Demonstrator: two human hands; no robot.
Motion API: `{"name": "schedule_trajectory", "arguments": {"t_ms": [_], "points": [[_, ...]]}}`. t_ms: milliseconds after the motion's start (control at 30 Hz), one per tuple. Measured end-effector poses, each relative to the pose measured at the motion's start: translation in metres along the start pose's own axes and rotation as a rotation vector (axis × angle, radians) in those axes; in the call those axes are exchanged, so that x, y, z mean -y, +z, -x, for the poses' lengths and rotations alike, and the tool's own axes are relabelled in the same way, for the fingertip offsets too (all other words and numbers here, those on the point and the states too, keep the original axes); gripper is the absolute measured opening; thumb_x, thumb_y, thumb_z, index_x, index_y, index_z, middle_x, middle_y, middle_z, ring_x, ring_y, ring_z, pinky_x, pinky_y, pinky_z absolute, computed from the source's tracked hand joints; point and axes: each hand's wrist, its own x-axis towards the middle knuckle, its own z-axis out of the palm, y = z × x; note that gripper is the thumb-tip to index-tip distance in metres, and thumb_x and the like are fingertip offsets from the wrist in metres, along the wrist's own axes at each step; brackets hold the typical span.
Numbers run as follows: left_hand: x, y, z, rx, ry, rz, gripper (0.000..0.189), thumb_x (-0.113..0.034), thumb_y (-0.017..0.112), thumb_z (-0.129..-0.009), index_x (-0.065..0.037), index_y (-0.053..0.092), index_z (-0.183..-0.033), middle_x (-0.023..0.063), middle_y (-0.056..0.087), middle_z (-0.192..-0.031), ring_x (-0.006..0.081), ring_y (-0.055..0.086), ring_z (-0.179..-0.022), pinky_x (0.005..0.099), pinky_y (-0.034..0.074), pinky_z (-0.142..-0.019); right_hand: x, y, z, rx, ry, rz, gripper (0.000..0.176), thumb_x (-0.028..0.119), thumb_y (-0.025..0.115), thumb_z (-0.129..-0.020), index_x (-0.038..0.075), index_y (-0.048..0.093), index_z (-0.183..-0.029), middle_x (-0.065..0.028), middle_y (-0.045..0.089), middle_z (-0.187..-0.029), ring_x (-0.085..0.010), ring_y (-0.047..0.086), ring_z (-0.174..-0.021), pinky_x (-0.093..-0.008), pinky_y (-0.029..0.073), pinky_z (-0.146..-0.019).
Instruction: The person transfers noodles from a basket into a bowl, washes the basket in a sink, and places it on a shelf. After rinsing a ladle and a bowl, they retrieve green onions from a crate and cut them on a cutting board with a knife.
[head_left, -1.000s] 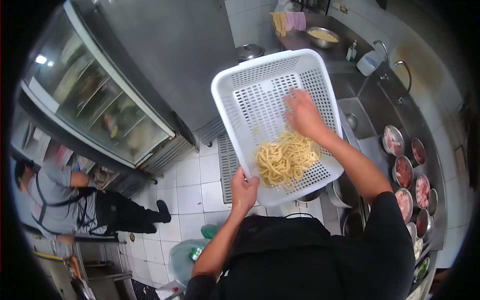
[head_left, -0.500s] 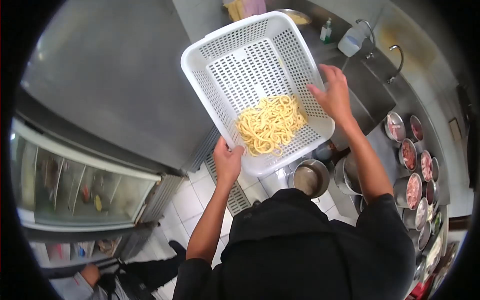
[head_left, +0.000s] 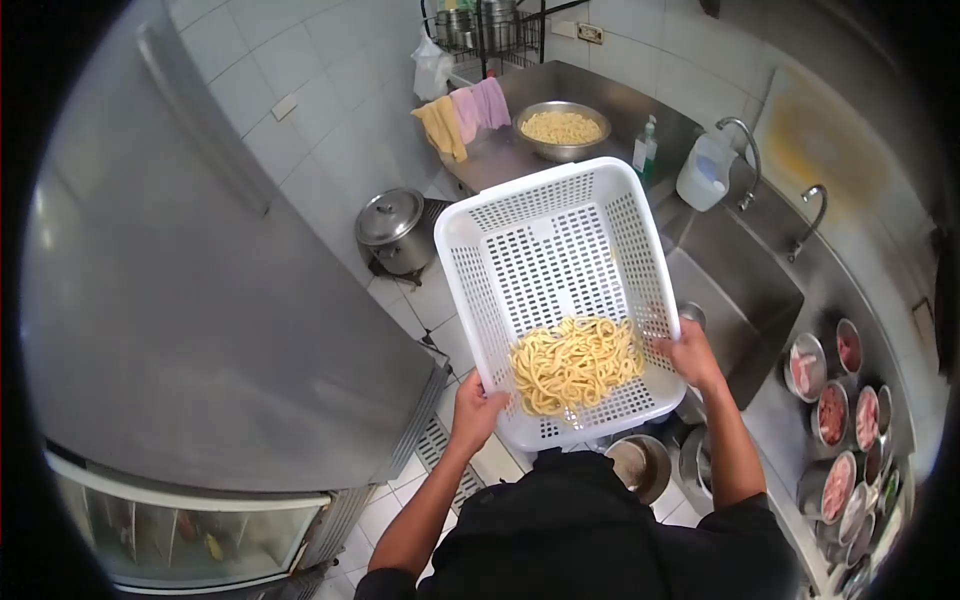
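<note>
A white perforated plastic basket (head_left: 462, 285) is held up in front of my body, tilted so its inside shows. Thick yellow noodles (head_left: 575, 366) lie in a heap at its near end. My left hand (head_left: 477, 412) grips the near left rim, thumb over the edge. On the right side, my right hand (head_left: 690, 355) is closed on the rim, with its thumb inside the basket beside the noodles.
A sink (head_left: 735, 290) with two taps is at the right. Metal bowls of meat (head_left: 832, 413) line the right counter. Behind the basket are a bowl of yellow food (head_left: 562, 128) and a lidded pot (head_left: 392, 222). A steel cabinet (head_left: 230, 300) stands left.
My right hand, apart from the rim before, now grips it. The basket appears lower in view, and the view has shifted to show more of the back counter. The other person is out of view.
</note>
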Motion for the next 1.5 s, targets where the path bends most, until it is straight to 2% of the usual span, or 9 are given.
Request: {"name": "schedule_trajectory", "arguments": {"t_ms": [133, 300, 467, 533, 700, 867, 1000, 1200, 1500], "points": [[-0.016, 0.003, -0.087, -0.041, 0.057, -0.026, 0.038, 0.001, 0.060, -0.085, 0.001, 0.048, -0.121, 0.0094, 0.063, -0.111, 0.0160, 0.062, -0.098, 0.0285, 0.049, -0.084, 0.012, -0.021, -0.075, -0.137, 0.015, 0.003, 0.037, 0.001, 0.057, -0.076, -0.004, 0.061, -0.112, -0.0113, 0.069, -0.097, -0.0180, 0.062, -0.087, -0.0331, 0.049, -0.081], [-0.053, 0.027, -0.211, -0.034, 0.106, 0.190, 0.042, -0.008, 0.063, -0.089, -0.001, 0.043, -0.126, 0.0143, 0.055, -0.125, 0.0173, 0.058, -0.104, 0.0287, 0.048, -0.085, 0.078, -0.054, -0.175, -0.414, -0.307, 0.179, 0.036, 0.004, 0.053, -0.075, -0.003, 0.062, -0.109, -0.0170, 0.068, -0.086, -0.0217, 0.064, -0.078, -0.0365, 0.050, -0.073], [-0.060, 0.050, -0.334, 0.009, 0.100, -0.183, 0.081, -0.029, 0.075, -0.080, -0.002, 0.030, -0.142, 0.0206, 0.037, -0.144, 0.0272, 0.045, -0.125, 0.0383, 0.041, -0.099, 0.142, -0.078, -0.289, -0.616, -0.260, 0.485, 0.044, 0.003, 0.048, -0.074, 0.001, 0.061, -0.117, -0.0269, 0.066, -0.095, -0.0387, 0.065, -0.090, -0.0437, 0.050, -0.079], [-0.059, 0.062, -0.384, 0.065, 0.162, -0.279, 0.086, -0.032, 0.077, -0.078, -0.002, 0.029, -0.143, 0.0216, 0.036, -0.144, 0.0298, 0.043, -0.127, 0.0401, 0.040, -0.101, 0.143, -0.080, -0.342, -0.715, -0.443, 0.537, 0.049, 0.003, 0.050, -0.073, 0.004, 0.059, -0.122, -0.0273, 0.065, -0.091, -0.0405, 0.065, -0.087, -0.0454, 0.050, -0.078], [-0.047, 0.091, -0.526, 0.109, 0.329, -0.507, 0.105, -0.042, 0.082, -0.068, 0.001, 0.025, -0.144, 0.0246, 0.036, -0.144, 0.0349, 0.040, -0.130, 0.0376, 0.038, -0.103, 0.157, -0.070, -0.465, -0.795, -0.328, 0.709, 0.061, 0.001, 0.054, -0.070, 0.010, 0.054, -0.131, -0.0240, 0.066, -0.092, -0.0387, 0.065, -0.083, -0.0459, 0.050, -0.077], [-0.026, 0.124, -0.637, 0.164, 0.374, -0.567, 0.125, -0.048, 0.084, -0.062, 0.007, 0.009, -0.145, 0.0302, 0.020, -0.148, 0.0382, 0.024, -0.138, 0.0410, 0.026, -0.112, 0.143, -0.057, -0.542, -0.798, -0.513, 0.909, 0.061, -0.002, 0.055, -0.070, 0.010, 0.052, -0.130, -0.0209, 0.061, -0.094, -0.0384, 0.063, -0.082, -0.0429, 0.051, -0.075], [-0.004, 0.127, -0.673, 0.177, 0.279, -0.627, 0.129, -0.048, 0.085, -0.060, 0.006, 0.005, -0.145, 0.0320, 0.018, -0.148, 0.0401, 0.019, -0.139, 0.0433, 0.023, -0.113, 0.134, -0.045, -0.576, -0.762, -0.486, 1.021, 0.063, -0.004, 0.056, -0.070, 0.011, 0.049, -0.131, -0.0183, 0.058, -0.101, -0.0371, 0.061, -0.091, -0.0470, 0.050, -0.079], [0.011, 0.129, -0.690, 0.293, 0.199, -0.688, 0.130, -0.045, 0.087, -0.057, 0.002, 0.004, -0.147, 0.0355, 0.010, -0.149, 0.0440, 0.009, -0.141, 0.0467, 0.013, -0.116, 0.124, -0.028, -0.587, -0.746, -0.467, 1.195, 0.071, -0.005, 0.058, -0.070, 0.016, 0.043, -0.137, -0.0151, 0.051, -0.121, -0.0330, 0.054, -0.110, -0.0670, 0.037, -0.096], [0.002, 0.125, -0.700, 0.324, 0.241, -0.758, 0.115, -0.036, 0.083, -0.065, 0.000, 0.011, -0.148, 0.0341, 0.011, -0.149, 0.0453, 0.010, -0.141, 0.0480, 0.015, -0.116, 0.153, -0.035, -0.576, -0.786, -0.564, 1.301, 0.078, -0.009, 0.057, -0.067, 0.023, 0.045, -0.138, -0.0149, 0.049, -0.129, -0.0341, 0.050, -0.117, -0.0681, 0.034, -0.098]]}}
